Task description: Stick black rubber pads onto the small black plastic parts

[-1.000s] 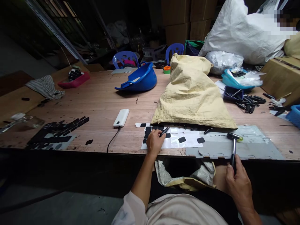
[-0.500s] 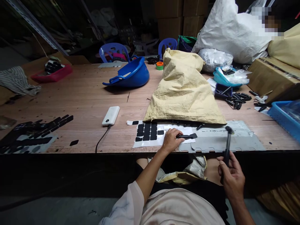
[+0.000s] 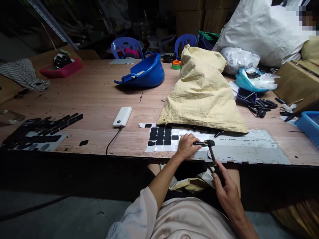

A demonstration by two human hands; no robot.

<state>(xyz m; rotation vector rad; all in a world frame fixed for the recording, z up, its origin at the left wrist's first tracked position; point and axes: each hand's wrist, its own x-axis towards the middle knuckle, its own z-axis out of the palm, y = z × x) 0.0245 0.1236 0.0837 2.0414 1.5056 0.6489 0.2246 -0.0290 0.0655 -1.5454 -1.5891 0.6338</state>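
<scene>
At the table's front edge, my left hand (image 3: pixel 188 145) pinches a slim black rod-like piece (image 3: pixel 197 143) lying flat, pointing right. My right hand (image 3: pixel 228 191) is wrapped round the dark handle of a hammer (image 3: pixel 213 155), held below the table edge. The hammer's head meets the right end of the rod and partly hides it; whether they touch, I cannot tell. Under them lies a grey sheet (image 3: pixel 251 149). Left of my left hand, a white backing sheet (image 3: pixel 167 149) carries rows of black rounded pads (image 3: pixel 160 136).
A cream sack (image 3: pixel 203 96) stands just behind my hands. A white power bank (image 3: pixel 122 116) with a cable and a blue basin (image 3: pixel 147 74) sit to the left. Black parts (image 3: pixel 264 107) lie loose at right, near a blue basket (image 3: pixel 310 124). Black strips (image 3: pixel 45 127) lie far left.
My right hand has swung the hammer left, bringing its head from above the grey sheet to the rod's end. My left hand keeps its hold on the rod. The whole view has shifted slightly.
</scene>
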